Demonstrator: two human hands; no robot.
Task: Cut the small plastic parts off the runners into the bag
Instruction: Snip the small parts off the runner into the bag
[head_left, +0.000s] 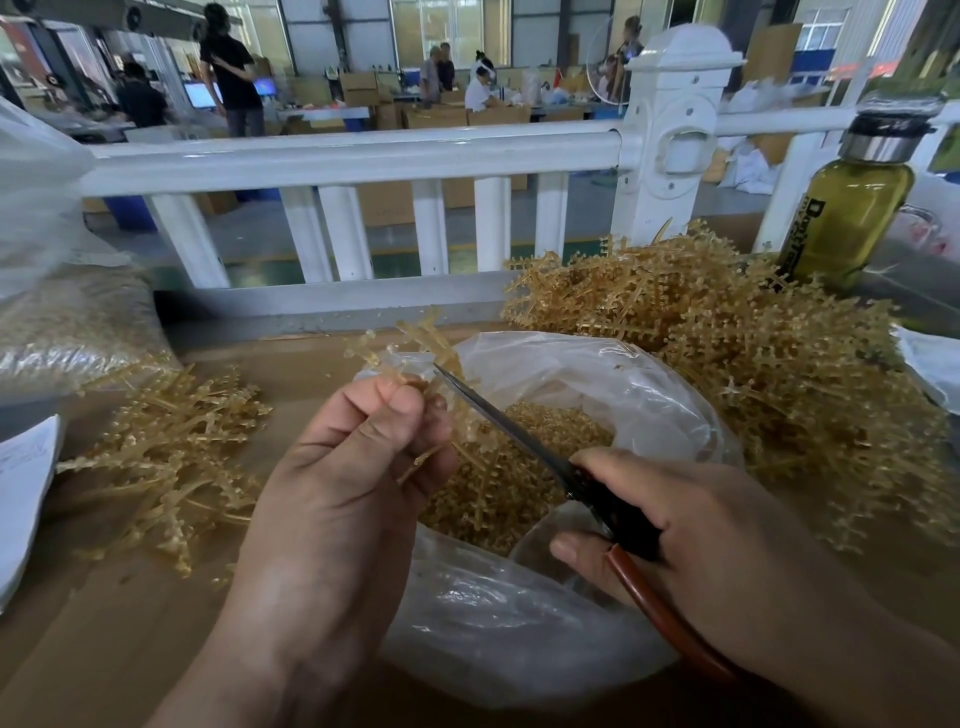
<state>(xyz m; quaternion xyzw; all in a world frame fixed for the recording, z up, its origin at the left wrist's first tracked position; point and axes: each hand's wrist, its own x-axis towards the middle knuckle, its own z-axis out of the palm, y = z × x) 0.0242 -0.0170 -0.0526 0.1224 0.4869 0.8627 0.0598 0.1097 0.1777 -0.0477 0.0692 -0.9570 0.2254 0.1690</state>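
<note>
My left hand (337, 467) pinches a tan plastic runner (415, 348) with small parts along it, holding it over the open clear plastic bag (649, 395). My right hand (691, 525) grips scissors (524, 431) with dark blades and reddish-brown handles; the blade tips reach the runner just beside my left fingers. Inside the bag lies a heap of small tan cut parts (519, 467).
A big pile of uncut runners (753, 343) lies right of the bag, a smaller pile of runners (171, 457) left of it. A green glass bottle (852, 208) stands at the right, a filled clear bag (67, 312) at the left, a white railing (363, 156) behind.
</note>
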